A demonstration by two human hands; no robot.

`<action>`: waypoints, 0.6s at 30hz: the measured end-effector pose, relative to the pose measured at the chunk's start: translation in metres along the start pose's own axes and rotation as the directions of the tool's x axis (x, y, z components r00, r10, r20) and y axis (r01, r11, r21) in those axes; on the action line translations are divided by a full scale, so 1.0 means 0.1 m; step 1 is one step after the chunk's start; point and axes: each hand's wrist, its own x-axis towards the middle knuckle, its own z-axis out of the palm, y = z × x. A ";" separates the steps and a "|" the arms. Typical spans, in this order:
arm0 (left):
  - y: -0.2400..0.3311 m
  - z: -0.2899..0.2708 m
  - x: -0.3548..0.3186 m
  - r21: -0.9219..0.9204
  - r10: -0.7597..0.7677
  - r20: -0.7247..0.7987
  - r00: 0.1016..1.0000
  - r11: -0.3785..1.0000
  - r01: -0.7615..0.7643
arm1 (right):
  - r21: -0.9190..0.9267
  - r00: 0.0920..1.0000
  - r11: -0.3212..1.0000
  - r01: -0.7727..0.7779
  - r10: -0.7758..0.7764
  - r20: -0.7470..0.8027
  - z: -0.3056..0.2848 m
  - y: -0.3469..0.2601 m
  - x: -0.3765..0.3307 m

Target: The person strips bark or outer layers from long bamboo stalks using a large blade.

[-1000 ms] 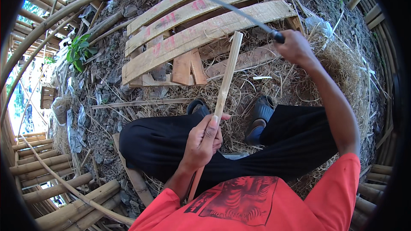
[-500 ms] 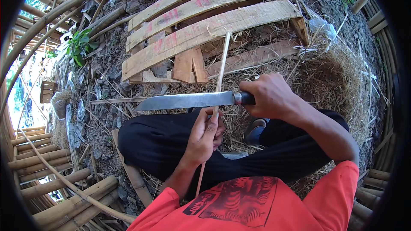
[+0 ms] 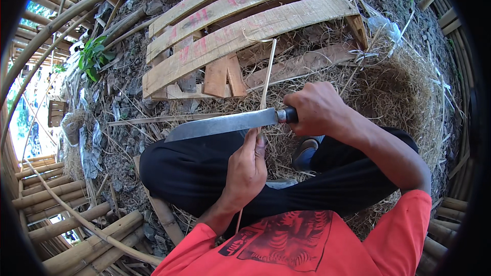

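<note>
My right hand [image 3: 318,108] is closed round the dark handle of a long machete [image 3: 222,124], its broad blade reaching left above my knee. Between the fingers and thumb of my left hand [image 3: 247,171] runs a thin pale bamboo strip [image 3: 268,69]. The strip slants away from me, its far end by the front slat of a wooden pallet [image 3: 255,25]; its near end comes out below my left hand, over my lap. The blade lies across the strip just beyond my left fingertips. Exactly where the edge meets the strip cannot be made out.
Fine curly shavings [image 3: 394,92] are heaped at the right and under the pallet. Another thin strip [image 3: 169,118] lies on the ground at the left. Bamboo poles [image 3: 92,240] are stacked at the lower left, and a green plant [image 3: 93,57] grows at the far left.
The machete has tilted, its tip dropping toward me and its handle rising slightly. My left hand has turned so its back faces up more, still gripping the strip.
</note>
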 end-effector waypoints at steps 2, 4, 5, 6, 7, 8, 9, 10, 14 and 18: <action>-0.06 0.01 -0.01 0.017 0.026 -0.021 0.999 1.000 -0.025 | -0.010 1.000 1.000 -0.015 0.015 0.000 -0.01 0.01 0.01; -0.13 0.04 -0.01 0.022 0.085 -0.047 0.995 0.996 -0.084 | -0.038 1.000 0.999 -0.028 0.028 -0.004 -0.01 0.03 0.00; -0.12 0.03 -0.01 0.020 0.086 -0.044 0.995 0.996 -0.085 | -0.038 1.000 0.999 -0.031 0.031 -0.004 0.01 0.04 0.01; -0.10 0.02 -0.01 0.022 0.061 -0.040 0.997 0.998 -0.060 | -0.058 0.999 0.998 -0.038 0.037 -0.016 0.02 0.06 0.02; -0.08 0.01 0.00 0.024 0.036 -0.036 0.999 0.999 -0.035 | -0.079 0.999 0.996 -0.045 0.043 -0.028 0.03 0.08 0.02; -0.07 0.00 0.00 0.026 0.036 -0.037 0.999 0.999 -0.035 | -0.079 0.999 0.996 -0.044 0.042 -0.029 0.03 0.08 0.03; -0.07 -0.01 0.01 0.035 0.033 -0.030 0.999 0.999 -0.032 | -0.089 0.998 0.995 -0.040 0.036 -0.043 0.04 0.09 0.04; -0.06 -0.02 0.00 0.043 0.030 -0.023 0.999 0.999 -0.029 | -0.099 0.998 0.994 -0.036 0.031 -0.058 0.04 0.11 0.05; 0.03 -0.17 -0.21 -0.015 -0.064 0.081 0.995 0.998 0.066 | 0.052 0.844 0.880 -0.473 0.469 -0.261 -0.38 0.91 0.05; 0.05 -0.13 -0.10 -0.170 -0.035 0.062 0.997 0.984 0.045 | 0.086 0.842 0.948 -0.307 0.312 -0.440 -0.24 0.82 -0.07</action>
